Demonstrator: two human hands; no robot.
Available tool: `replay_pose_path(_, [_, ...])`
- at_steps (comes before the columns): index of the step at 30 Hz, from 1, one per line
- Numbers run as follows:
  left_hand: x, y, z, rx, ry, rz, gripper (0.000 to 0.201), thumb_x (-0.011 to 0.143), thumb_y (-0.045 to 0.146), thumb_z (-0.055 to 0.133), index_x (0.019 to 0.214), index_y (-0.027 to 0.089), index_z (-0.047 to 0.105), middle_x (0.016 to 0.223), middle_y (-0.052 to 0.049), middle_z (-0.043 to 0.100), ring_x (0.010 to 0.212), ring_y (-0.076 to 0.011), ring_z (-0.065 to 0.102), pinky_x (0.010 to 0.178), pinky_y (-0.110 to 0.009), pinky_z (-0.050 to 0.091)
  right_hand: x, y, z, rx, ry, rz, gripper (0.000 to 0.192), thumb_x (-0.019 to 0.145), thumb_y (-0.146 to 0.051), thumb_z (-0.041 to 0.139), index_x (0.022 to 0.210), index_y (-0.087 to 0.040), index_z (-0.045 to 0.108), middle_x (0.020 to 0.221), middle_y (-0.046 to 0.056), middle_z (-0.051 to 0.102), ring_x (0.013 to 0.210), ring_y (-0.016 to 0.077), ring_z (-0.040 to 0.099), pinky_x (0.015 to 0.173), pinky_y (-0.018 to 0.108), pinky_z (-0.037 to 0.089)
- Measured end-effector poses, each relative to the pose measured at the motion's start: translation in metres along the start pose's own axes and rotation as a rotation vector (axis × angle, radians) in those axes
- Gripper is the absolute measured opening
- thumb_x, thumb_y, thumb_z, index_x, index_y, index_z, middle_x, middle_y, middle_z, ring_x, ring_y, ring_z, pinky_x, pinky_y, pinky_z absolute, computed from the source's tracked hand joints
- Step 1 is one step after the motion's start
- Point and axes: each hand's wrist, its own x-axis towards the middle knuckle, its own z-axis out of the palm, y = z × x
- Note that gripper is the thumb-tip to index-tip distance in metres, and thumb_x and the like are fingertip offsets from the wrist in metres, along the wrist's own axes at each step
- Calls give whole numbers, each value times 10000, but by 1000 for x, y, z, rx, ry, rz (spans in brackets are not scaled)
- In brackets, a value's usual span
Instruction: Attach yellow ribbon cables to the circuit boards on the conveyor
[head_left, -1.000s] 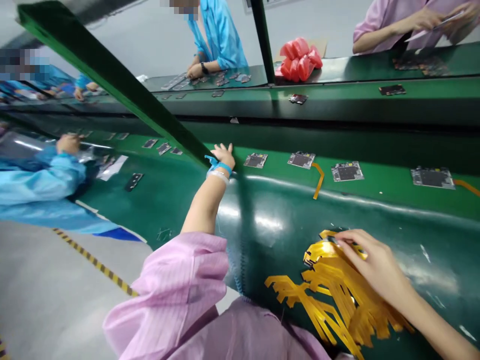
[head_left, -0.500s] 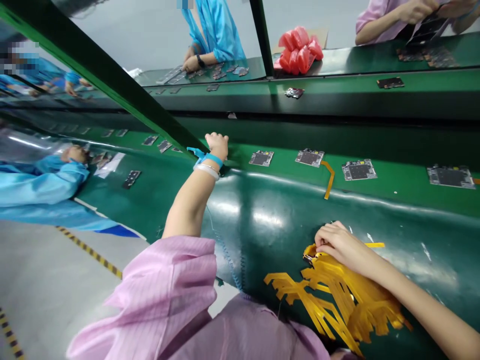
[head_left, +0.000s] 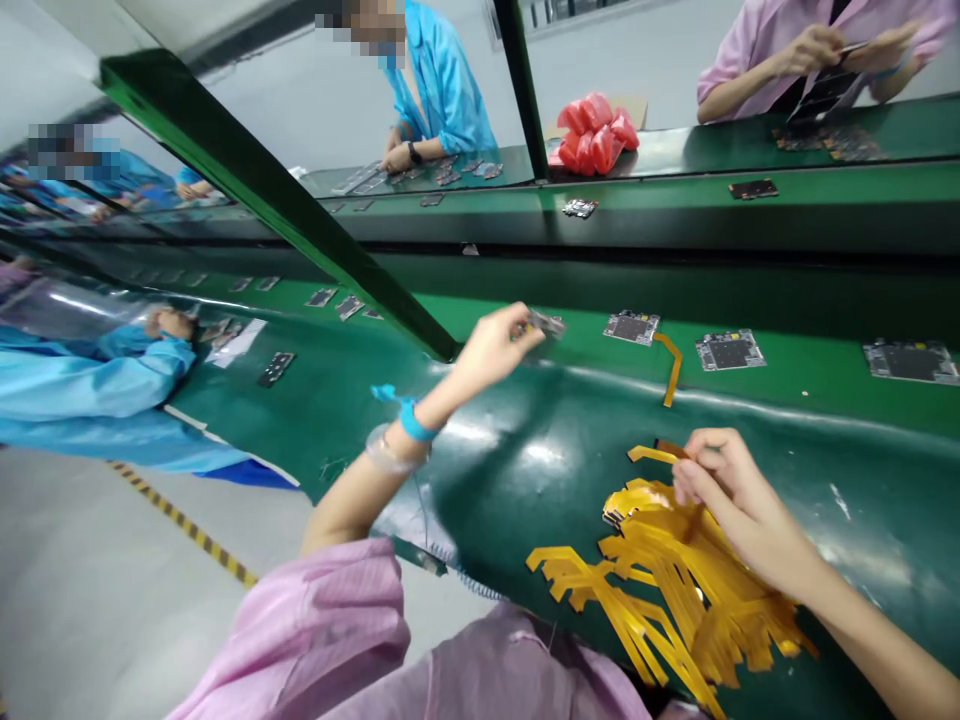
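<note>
Left hand (head_left: pixel 491 350) pinches a small circuit board (head_left: pixel 547 323) (fingers closed on it); right hand (head_left: pixel 739 500) grips a yellow strip (head_left: pixel 651 454) above the pile (head_left: pixel 675 590) at the green belt's (head_left: pixel 525 470) near edge.

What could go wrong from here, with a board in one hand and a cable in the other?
1. The left hand pinches the circuit board only by its edge, above the belt; it may slip.
2. The right hand lifts one flex cable from the tangled cable pile; neighbours could snag, drag or crease.
3. The wrist strap's coiled cord hangs at the table edge and might catch.
</note>
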Motion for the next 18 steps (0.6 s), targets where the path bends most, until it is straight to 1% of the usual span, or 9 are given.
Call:
replay_pose_path(1, [-21, 20, 12, -235, -77, 37, 209, 975, 370, 563, 977, 162, 586, 900, -32, 649, 815, -170, 611, 694, -262, 456, -5, -4, 0, 3, 71, -4, 156, 1019, -376, 491, 1141, -283, 459, 707, -63, 495, 616, 148, 512, 643, 275, 452])
replay_pose_path(2, [-42, 40, 24, -416, -163, 36, 246, 963, 411, 580, 936, 167, 559, 804, -3, 610, 700, -139, 567, 601, -239, 418, -9, -8, 0, -28, 127, -9, 206, 993, -377, 542, 1164, -279, 482, 675, -79, 423, 578, 138, 458, 607, 262, 424])
replay_pose_path(3, [-63, 58, 35, -559, -252, 26, 261, 960, 427, 583, 917, 173, 541, 742, 21, 569, 635, -118, 524, 553, -227, 388, -13, -10, 1, -75, 169, -13, 229, 964, -371, 590, 1158, -271, 521, 657, -86, 367, 558, 131, 417, 585, 255, 399])
replay_pose_path(5, [-97, 87, 49, -701, -421, 34, 257, 963, 424, 589, 904, 179, 541, 697, 39, 529, 603, -102, 485, 531, -223, 365, -19, -12, 4, -165, 223, -16, 165, 936, -359, 629, 1057, -249, 604, 633, -88, 300, 536, 123, 366, 558, 251, 359])
replay_pose_path(7, [-118, 107, 55, -740, -507, 56, 247, 962, 395, 596, 854, 181, 535, 665, 47, 508, 579, -93, 457, 517, -228, 345, -24, -10, 6, -215, 250, -2, 126, 940, -358, 620, 936, -233, 639, 612, -84, 295, 523, 119, 352, 542, 253, 338])
replay_pose_path(9, [-128, 119, 54, -747, -534, 83, 233, 958, 361, 595, 826, 181, 527, 655, 47, 510, 571, -90, 442, 515, -236, 339, -29, -5, 8, -230, 259, 17, 155, 941, -365, 616, 883, -226, 651, 598, -81, 306, 514, 119, 357, 532, 253, 341])
replay_pose_path(11, [-131, 125, 51, -746, -536, 107, 209, 957, 341, 587, 836, 180, 533, 666, 43, 524, 580, -92, 446, 525, -242, 349, -34, -1, 9, -229, 278, 32, 172, 940, -374, 615, 875, -222, 665, 591, -76, 338, 511, 121, 384, 534, 252, 364])
replay_pose_path(16, [-131, 129, 48, -733, -498, 99, 208, 965, 352, 567, 850, 183, 530, 688, 34, 549, 593, -97, 480, 536, -236, 378, -41, 1, 11, -195, 290, 37, 237, 913, -443, 639, 865, -218, 699, 566, -59, 415, 494, 130, 427, 503, 254, 392])
replay_pose_path(18, [-132, 130, 48, -706, -487, 99, 207, 964, 347, 569, 842, 186, 524, 682, 37, 549, 585, -95, 477, 533, -236, 373, -42, 1, 13, -170, 340, 49, 255, 901, -462, 651, 863, -215, 704, 564, -52, 444, 497, 133, 442, 503, 256, 408])
